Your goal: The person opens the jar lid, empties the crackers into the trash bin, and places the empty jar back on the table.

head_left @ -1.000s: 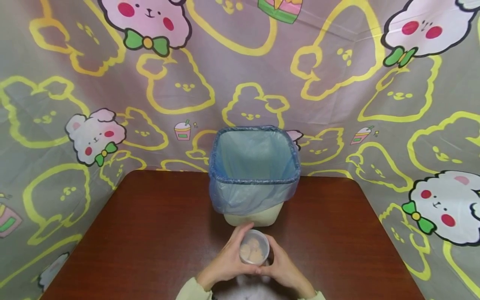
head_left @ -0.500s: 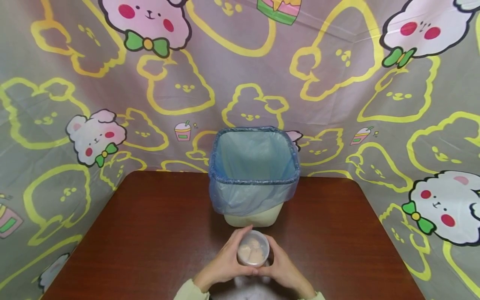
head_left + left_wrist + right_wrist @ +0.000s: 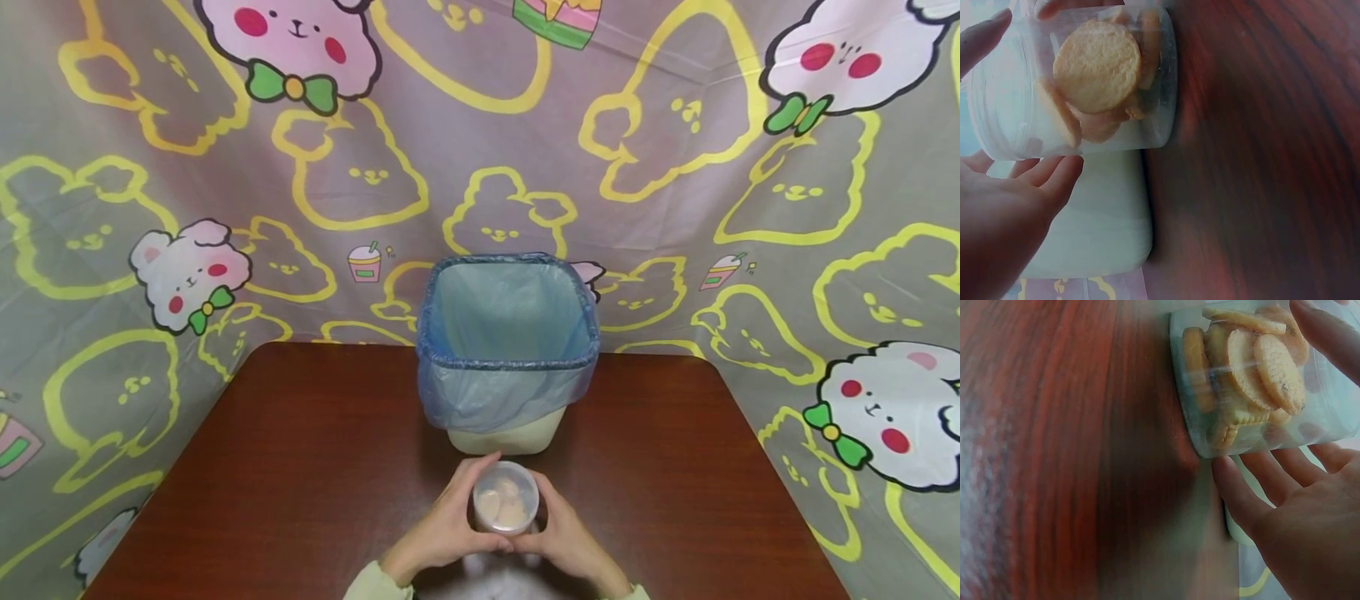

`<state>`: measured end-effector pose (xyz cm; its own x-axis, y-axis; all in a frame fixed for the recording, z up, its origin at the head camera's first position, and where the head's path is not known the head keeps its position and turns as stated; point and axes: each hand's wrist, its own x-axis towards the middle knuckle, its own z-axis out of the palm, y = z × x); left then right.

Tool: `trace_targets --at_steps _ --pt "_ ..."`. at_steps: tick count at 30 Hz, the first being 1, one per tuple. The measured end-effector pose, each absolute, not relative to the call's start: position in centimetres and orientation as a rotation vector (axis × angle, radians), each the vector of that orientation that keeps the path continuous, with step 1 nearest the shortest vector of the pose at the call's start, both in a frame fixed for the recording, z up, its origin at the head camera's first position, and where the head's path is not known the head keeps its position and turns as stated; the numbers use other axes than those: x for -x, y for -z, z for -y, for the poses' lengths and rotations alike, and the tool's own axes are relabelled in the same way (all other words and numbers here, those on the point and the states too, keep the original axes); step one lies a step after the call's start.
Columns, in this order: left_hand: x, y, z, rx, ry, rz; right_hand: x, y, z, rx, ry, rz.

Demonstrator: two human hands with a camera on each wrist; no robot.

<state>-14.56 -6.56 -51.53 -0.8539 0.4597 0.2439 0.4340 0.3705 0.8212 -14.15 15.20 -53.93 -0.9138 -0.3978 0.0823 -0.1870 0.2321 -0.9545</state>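
"At six o'clock on the wood-grain table (image 3: pixel 315 450), what is found?"

"One clear cylindrical jar (image 3: pixel 506 498), upright, its base down by the tabletop. Contact beneath the base cannot be confirmed."

"Contents?"

"Round biscuits (image 3: pixel 1097 65), golden, leaning loosely against one another; one seen from the right wrist has a scalloped edge."

"State of the left hand (image 3: pixel 450 521)?"

"Grasping. It takes the jar from nine o'clock, index finger reaching round to eleven, thumb curving in at six. The left wrist view shows fingertips against the wall."

"And the right hand (image 3: pixel 561 532)?"

"Grasping likewise, from three o'clock: index finger toward one, thumb at six, its tip just beside the left thumb's."

"Clothing?"

"Pale yellow-green cuffs (image 3: pixel 378 581), at seven and five o'clock from the jar."

"Nearest fixture?"

"Waste bin (image 3: pixel 506 440), cream, at twelve o'clock from the jar and near it. A translucent blue bag (image 3: pixel 510 398) lines it and folds outward over the rim."

"Surroundings?"

"Grey-mauve cloth (image 3: pixel 480 142), running from nine through twelve to three o'clock, printed with yellow outlines and white animal figures wearing green bows."
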Motion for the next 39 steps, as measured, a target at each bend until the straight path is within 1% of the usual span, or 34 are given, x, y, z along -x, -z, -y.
trace_targets --at_steps 11,27,39 --pt "14.7 52.1 7.4 -0.98 -1.717 -2.433 14.1 53.8 -15.0 0.539 1.732 -2.341" --pt "15.0 52.0 8.5 -0.922 -1.697 -2.448 14.1 53.8 -15.0 0.552 1.759 -2.329" --pt "15.1 52.0 8.4 -0.938 -1.653 -2.482 14.1 53.9 -15.1 0.572 1.753 -2.339"
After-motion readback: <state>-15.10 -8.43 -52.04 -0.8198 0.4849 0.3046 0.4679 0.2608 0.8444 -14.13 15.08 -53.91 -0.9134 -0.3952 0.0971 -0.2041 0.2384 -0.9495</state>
